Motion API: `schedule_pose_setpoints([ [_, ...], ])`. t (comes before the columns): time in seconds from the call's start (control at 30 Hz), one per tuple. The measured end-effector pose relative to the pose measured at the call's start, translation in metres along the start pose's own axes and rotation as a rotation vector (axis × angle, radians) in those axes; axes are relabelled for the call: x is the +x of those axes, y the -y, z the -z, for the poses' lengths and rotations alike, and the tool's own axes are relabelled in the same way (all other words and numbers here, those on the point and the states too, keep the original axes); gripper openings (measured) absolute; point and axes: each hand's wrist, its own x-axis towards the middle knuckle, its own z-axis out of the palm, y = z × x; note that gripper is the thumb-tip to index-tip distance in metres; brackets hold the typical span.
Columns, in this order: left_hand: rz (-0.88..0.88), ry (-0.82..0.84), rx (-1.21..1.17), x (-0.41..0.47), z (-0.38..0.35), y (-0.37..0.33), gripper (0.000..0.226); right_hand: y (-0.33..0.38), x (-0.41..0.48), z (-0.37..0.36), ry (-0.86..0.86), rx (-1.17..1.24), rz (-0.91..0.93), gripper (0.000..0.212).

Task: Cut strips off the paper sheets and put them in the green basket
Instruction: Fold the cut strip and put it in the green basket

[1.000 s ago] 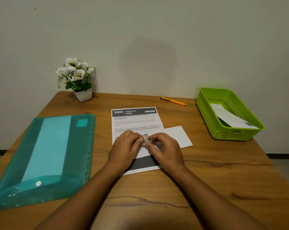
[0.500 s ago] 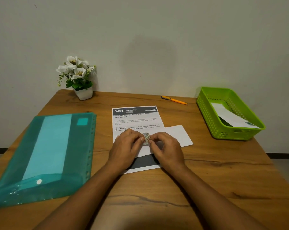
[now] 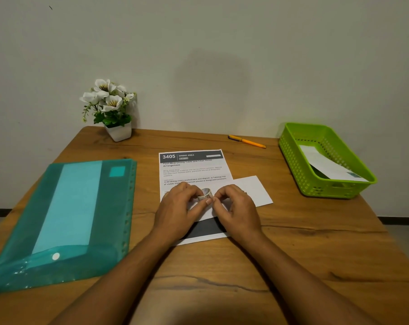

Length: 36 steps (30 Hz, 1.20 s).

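A printed paper sheet [image 3: 194, 167] headed "3405 DINING AREA" lies in the middle of the wooden table [image 3: 292, 242], with a blank white sheet [image 3: 257, 191] lying across it to the right. My left hand [image 3: 177, 212] and my right hand [image 3: 236, 212] rest on these sheets, fingertips together around a small roll that looks like tape [image 3: 205, 194]. The green basket [image 3: 292, 146] stands at the table's right edge and holds a white paper strip [image 3: 327, 167].
A teal plastic folder [image 3: 65, 219] covers the left side of the table. A white pot of white flowers [image 3: 112, 111] stands at the back left by the wall. An orange pen [image 3: 246, 141] lies at the back, left of the basket.
Both hands stay over the sheets, fingers shifting slightly around the small roll. The camera view has tilted a little; nothing else on the table moved.
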Motion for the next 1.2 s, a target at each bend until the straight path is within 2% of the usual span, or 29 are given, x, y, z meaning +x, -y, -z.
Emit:
schedule_pose_setpoints([
  [0.13, 0.015, -0.015, -0.003, 0.000, 0.000, 0.001, 0.023, -0.001, 0.002, 0.000, -0.025, 0.028, -0.034, 0.007],
  [0.57, -0.005, -0.009, -0.008, 0.000, 0.001, -0.001, 0.026, -0.002, 0.004, 0.003, -0.112, 0.031, -0.087, 0.008],
  [0.9, -0.004, -0.010, 0.007, 0.000, 0.001, 0.000, 0.013, 0.000, 0.004, 0.006, -0.178, 0.072, -0.163, 0.010],
  [1.1, 0.010, -0.020, -0.006, 0.007, 0.004, -0.001, 0.016, -0.001, 0.005, 0.005, -0.137, 0.081, -0.171, 0.010],
  [1.2, 0.026, -0.048, 0.048, 0.032, 0.008, 0.002, 0.025, -0.004, 0.006, 0.004, -0.124, 0.088, -0.182, 0.010],
])
